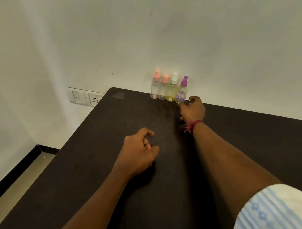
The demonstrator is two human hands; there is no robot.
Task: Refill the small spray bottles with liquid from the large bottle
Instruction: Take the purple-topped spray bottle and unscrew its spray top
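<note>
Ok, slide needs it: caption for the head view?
Right hand beside the purple-capped bottle, last in a row of four; left hand idle, loosely curled.

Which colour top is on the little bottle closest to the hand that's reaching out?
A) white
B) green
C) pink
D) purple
D: the right hand is right next to the purple-topped bottle, with its thumb by the bottle's base.
</note>
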